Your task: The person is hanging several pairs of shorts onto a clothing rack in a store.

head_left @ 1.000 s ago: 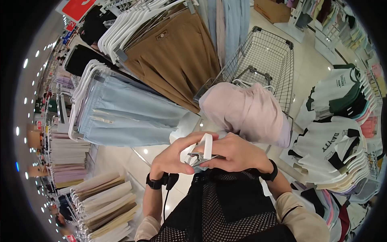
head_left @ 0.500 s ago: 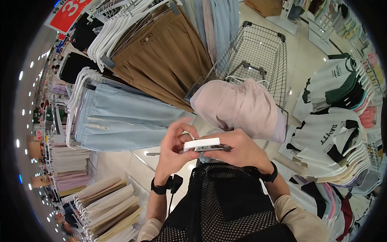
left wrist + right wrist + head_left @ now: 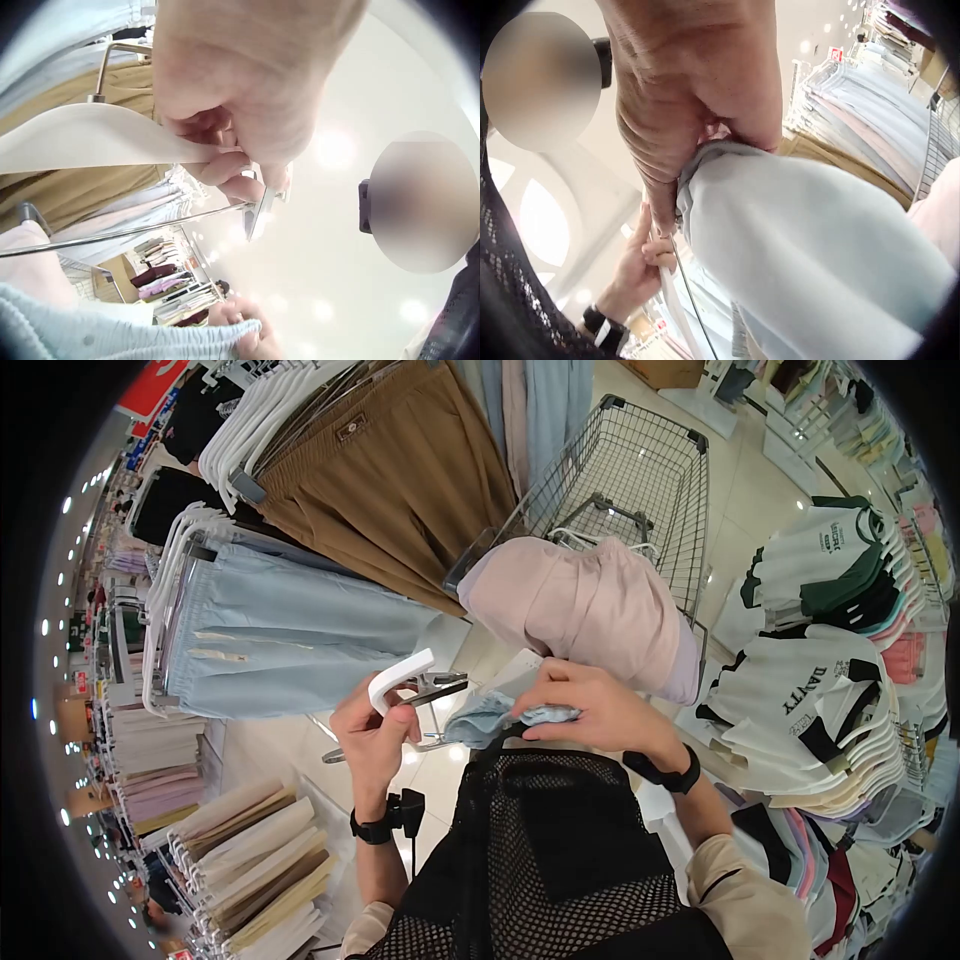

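In the head view my left hand [image 3: 372, 740] grips a white clip hanger [image 3: 398, 678] with a metal bar and clip. The left wrist view shows thumb and fingertips at the metal clip [image 3: 259, 214], beside the hanger's white arm [image 3: 97, 139]. My right hand [image 3: 600, 705] pinches the gathered waistband of a light blue garment [image 3: 482, 722], which hangs down in front of my black mesh vest. In the right wrist view the pale cloth [image 3: 780, 232] drapes below the right hand [image 3: 697, 82]. The waistband [image 3: 165, 341] is apart from the clip.
A wire shopping cart [image 3: 640, 470] stands ahead, with pink folded clothing [image 3: 585, 600] over its near end. Brown trousers [image 3: 390, 480] and light blue trousers [image 3: 290, 630] hang on racks to the left. Shirts [image 3: 810, 700] on hangers line the right side.
Both hands were together at the hanger's clip. Now the left hand has moved left with the hanger, its white part tilted up, and the right hand holds the light blue waistband apart from it.
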